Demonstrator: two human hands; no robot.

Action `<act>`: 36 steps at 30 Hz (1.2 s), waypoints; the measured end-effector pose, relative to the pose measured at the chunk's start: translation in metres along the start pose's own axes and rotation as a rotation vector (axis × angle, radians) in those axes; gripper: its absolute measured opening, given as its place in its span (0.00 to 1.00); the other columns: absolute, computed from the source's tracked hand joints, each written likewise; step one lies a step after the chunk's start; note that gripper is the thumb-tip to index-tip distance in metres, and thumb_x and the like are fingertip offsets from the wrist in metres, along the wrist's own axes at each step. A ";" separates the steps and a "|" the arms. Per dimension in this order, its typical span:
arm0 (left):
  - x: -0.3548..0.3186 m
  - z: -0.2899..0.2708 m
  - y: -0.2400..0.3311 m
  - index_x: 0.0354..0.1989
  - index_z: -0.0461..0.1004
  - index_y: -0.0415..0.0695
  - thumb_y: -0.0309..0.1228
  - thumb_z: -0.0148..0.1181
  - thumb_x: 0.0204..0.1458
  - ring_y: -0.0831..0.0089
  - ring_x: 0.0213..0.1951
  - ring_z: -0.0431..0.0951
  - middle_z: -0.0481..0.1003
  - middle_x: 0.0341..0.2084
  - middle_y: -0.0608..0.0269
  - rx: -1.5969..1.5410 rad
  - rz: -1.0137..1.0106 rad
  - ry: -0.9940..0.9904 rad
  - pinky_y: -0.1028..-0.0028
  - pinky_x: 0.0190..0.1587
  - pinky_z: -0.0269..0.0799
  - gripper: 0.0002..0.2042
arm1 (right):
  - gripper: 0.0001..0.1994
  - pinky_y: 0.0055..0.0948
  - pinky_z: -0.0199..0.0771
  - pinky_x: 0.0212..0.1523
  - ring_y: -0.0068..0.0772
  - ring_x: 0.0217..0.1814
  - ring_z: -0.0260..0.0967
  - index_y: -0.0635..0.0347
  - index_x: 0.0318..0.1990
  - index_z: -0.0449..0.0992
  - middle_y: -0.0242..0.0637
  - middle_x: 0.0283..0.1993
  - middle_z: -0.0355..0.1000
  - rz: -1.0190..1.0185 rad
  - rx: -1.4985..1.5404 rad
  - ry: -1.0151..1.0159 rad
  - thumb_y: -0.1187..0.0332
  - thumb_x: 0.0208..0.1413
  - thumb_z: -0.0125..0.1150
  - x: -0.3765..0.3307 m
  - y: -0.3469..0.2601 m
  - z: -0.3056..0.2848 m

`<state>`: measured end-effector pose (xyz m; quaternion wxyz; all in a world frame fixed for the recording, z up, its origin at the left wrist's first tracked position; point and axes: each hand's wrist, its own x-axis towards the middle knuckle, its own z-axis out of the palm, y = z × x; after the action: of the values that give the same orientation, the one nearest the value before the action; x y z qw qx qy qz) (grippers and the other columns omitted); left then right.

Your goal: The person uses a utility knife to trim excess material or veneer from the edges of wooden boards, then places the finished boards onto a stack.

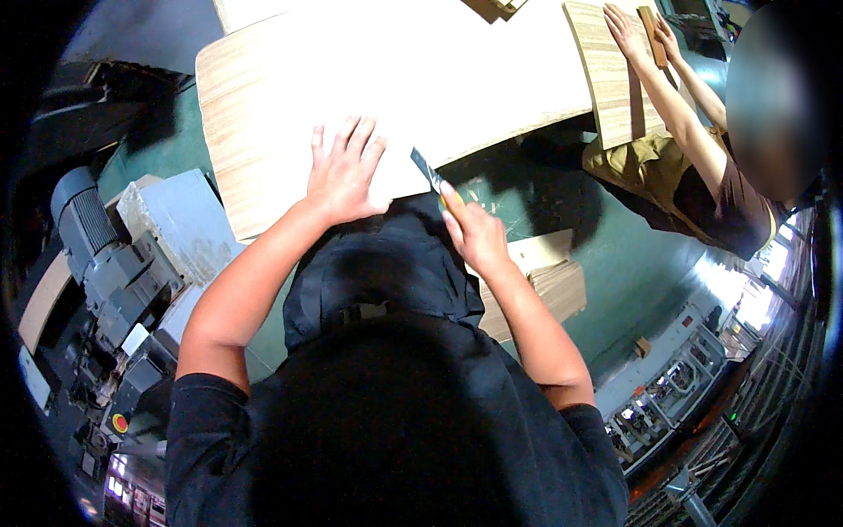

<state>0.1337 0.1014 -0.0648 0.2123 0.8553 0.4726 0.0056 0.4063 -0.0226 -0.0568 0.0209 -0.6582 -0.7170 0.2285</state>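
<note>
Over on the left stands a grey motor [92, 233] bolted to a machine housing, down beside the bench. Next comes the big pale wood panel [351, 79], lying flat across the work surface; it looks broad, thin and stiff, probably light for its size but awkward, best steadied flat from above or taken by its edges. The left hand [345, 171] rests on it near the front edge, palm down, fingers spread wide, gripping nothing. Just to the right, the right hand [474, 230] is closed round a small blade tool [428, 171] with a yellowish handle, forefinger laid along it, the dark blade touching the panel's front edge close beside the left hand. Below lie stacked wood offcuts [544, 281]. Far right, another person [702, 176] presses both hands on a narrower striped board [615, 79].
</note>
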 end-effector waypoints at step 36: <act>-0.024 0.016 0.007 0.66 0.74 0.53 0.27 0.64 0.53 0.42 0.82 0.45 0.53 0.80 0.46 -0.048 0.134 -0.062 0.18 0.74 0.31 0.28 | 0.29 0.49 0.79 0.35 0.53 0.34 0.76 0.39 0.75 0.71 0.43 0.34 0.73 0.034 0.080 0.024 0.63 0.67 0.67 -0.015 -0.015 0.000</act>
<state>0.1292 0.0735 -0.0723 0.2465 0.8794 0.4073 0.0047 0.3939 -0.0374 -0.0474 0.0523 -0.6716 -0.6957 0.2495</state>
